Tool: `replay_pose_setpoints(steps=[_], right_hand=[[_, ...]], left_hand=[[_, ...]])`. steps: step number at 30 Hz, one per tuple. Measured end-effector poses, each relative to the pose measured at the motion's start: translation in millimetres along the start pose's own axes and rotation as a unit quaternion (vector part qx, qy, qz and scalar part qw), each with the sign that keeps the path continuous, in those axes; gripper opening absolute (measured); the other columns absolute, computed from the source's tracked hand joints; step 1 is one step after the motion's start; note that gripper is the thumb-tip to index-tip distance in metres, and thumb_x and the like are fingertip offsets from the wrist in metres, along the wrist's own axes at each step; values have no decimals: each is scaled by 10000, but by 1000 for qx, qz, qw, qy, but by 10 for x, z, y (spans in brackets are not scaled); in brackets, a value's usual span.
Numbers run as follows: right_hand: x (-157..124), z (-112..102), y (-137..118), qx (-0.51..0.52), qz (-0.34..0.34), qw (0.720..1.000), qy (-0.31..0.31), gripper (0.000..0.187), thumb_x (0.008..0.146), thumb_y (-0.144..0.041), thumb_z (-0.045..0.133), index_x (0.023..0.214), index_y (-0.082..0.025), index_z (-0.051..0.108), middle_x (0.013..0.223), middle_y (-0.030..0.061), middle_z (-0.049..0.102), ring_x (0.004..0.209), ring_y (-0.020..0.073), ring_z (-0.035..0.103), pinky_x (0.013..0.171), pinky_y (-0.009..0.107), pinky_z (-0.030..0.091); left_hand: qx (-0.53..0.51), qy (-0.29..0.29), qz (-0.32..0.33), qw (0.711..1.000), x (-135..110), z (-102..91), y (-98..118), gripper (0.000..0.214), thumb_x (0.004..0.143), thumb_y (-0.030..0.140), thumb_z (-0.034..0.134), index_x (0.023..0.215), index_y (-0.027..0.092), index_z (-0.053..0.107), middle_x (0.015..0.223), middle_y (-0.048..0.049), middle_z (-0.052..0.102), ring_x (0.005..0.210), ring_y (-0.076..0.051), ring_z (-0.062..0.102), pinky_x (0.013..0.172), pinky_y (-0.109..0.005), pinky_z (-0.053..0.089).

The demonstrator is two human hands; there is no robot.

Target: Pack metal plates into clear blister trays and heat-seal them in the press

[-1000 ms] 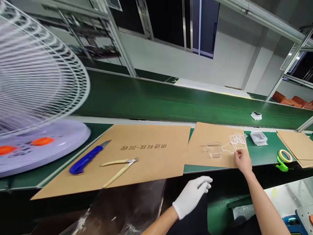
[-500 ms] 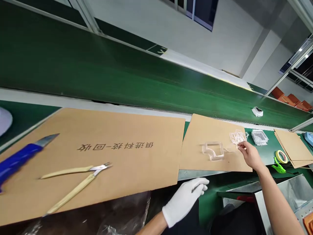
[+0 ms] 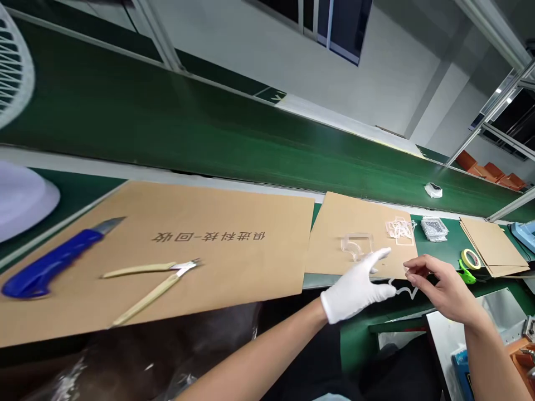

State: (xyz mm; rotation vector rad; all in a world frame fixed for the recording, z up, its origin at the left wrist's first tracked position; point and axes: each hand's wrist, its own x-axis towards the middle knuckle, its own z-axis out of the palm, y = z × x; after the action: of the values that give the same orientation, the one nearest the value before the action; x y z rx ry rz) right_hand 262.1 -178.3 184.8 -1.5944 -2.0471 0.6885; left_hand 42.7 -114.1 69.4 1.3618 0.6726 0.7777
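Note:
In the head view, my bare right hand (image 3: 443,287) pinches a thin white curvy-edged frame (image 3: 404,292), which hangs just past the front edge of the cardboard. My left hand (image 3: 357,287), in a white glove, is beside it with thumb and fingers spread around the frame's left end and nothing gripped. Behind the glove, a clear plastic part (image 3: 357,243) with a curved cut-out lies on the right cardboard sheet (image 3: 334,217). A tangled pile of similar white frames (image 3: 400,229) lies on that sheet's far right.
On the left cardboard sheet (image 3: 234,211) lie a blue-handled knife (image 3: 58,259) and cream-handled nippers (image 3: 161,284). To the right are a stack of small patterned pieces (image 3: 434,229), a yellow tape roll (image 3: 471,259), a green tool (image 3: 466,273) and more cardboard (image 3: 495,245).
My right hand has come back from the pile towards me with a white frame in its fingers. My left hand has risen rightward to meet it and spread its fingers. The view has shifted slightly.

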Motion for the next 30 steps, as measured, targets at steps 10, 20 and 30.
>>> replay_pose_setpoints(steps=[10,20,30], right_hand=[[-520,235,223,125,58,988,71,242,1028,-374,687,1244,-274,732,1080,46,782,934,203,727,855,356,605],[-627,388,421,208,91,972,64,335,986,-488,753,1235,-265,749,1116,92,792,953,248,753,835,401,665],[-49,918,786,341,139,930,-4,551,871,-552,853,1282,-213,711,1067,70,762,1040,225,734,977,395,607]], left_hand=[[-39,-47,12,998,4,202,-266,544,929,507,748,1362,188,673,1395,-154,701,1189,-292,683,1036,-451,546],[-108,-144,-80,980,-102,419,-312,474,810,550,839,1029,136,765,918,-112,795,853,-236,738,652,-295,508],[7,6,-116,993,-13,-184,-103,353,851,492,770,969,161,748,775,-20,724,592,-138,651,627,-283,530]])
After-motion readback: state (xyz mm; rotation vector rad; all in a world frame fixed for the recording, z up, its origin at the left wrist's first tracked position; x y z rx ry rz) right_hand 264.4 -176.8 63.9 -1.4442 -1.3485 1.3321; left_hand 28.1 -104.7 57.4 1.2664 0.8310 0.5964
